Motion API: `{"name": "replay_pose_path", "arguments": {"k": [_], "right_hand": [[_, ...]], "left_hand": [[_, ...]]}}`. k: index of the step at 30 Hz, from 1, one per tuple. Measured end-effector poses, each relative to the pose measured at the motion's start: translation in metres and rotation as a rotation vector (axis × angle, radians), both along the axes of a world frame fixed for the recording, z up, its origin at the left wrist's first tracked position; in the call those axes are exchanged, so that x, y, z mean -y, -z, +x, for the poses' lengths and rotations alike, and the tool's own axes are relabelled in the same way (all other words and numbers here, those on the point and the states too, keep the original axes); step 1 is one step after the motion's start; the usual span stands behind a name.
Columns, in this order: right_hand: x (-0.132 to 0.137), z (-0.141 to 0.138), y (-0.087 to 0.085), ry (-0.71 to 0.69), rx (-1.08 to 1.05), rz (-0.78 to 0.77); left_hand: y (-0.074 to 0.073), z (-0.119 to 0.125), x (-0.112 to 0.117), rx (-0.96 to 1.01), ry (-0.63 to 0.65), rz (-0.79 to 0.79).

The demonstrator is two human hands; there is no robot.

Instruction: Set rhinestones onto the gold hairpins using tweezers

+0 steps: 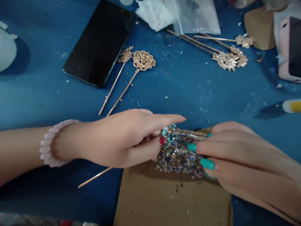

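My left hand (122, 139), with red nails and a pink bead bracelet (53, 142) on the wrist, is closed round a gold hair stick (94, 177). The stick's shaft pokes out below the palm, and its ornate head (170, 129) lies at a heap of small multicoloured stone chips (175, 157). The forefinger points out over the heap. My right hand (237, 153), with teal nails, has its fingers pressed together at the heap's right side, pinching a thin metal tool (193, 151). The heap rests on brown cardboard (171, 201).
A black phone (100, 42) lies at the upper left on the blue table (35, 94), with two gold hair sticks (131, 78) beside it. Several more gold sticks (225, 58), a plastic bag (197, 15), white tissue (155, 12) and a pink device (288, 47) sit along the back.
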State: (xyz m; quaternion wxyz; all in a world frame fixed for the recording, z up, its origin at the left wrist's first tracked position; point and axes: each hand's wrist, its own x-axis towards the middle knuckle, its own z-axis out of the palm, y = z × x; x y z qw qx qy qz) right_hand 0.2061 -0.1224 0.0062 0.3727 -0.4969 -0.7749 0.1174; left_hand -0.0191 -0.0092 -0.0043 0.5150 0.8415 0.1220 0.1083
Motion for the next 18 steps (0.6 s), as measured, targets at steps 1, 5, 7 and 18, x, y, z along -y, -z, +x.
{"name": "replay_pose_path", "arguments": {"k": [1,5,7,18], "right_hand": [[-0.0006,-0.0014,0.0006,-0.004,-0.007,0.009],[-0.0037,0.0011,0.002,-0.071,0.031,0.026],[-0.0037,0.0023,0.0024,-0.072,0.042,0.037],[-0.002,-0.0059,0.0044,0.022,-0.003,0.068]], "left_hand": [[0.0001,-0.0002,0.0,-0.005,-0.001,0.003],[0.0008,-0.0008,0.0,-0.006,-0.005,0.006],[0.0012,-0.0008,0.0002,-0.001,-0.006,0.008],[0.0013,-0.0004,-0.0003,-0.008,-0.006,0.023]]}}
